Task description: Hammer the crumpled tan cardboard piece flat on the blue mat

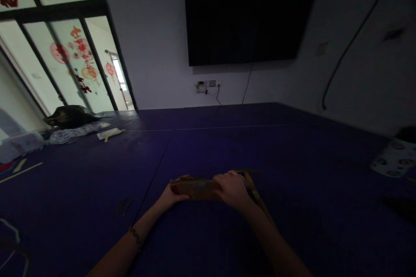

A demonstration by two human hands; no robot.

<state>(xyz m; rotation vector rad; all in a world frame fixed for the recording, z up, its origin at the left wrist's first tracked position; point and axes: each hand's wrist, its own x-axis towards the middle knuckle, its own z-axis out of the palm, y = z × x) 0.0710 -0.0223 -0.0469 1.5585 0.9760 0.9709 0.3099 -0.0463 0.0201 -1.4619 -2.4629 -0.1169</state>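
A small brown cardboard piece [199, 190], folded or box-like, is held level between my two hands, low in the middle of the view. My left hand [168, 197] is closed round its left end, where a red patch shows by the thumb. At the other end my right hand [234, 190] grips it from above, fingers over the top edge and thumb in front. Just beyond and beside my right hand lies a long yellowish strip or handle [256, 194], partly covered by my forearm. A thin dark piece [247, 170] touches or crosses its far end; its kind is unclear.
The hands work over a wide dark blue surface [208, 151]. Several thin dark slivers [124, 206] lie to the left. Further left are a white packet [110, 133], a black bag [69, 115] and a clear plastic box [21, 145]. A white patterned object [394, 158] stands at right.
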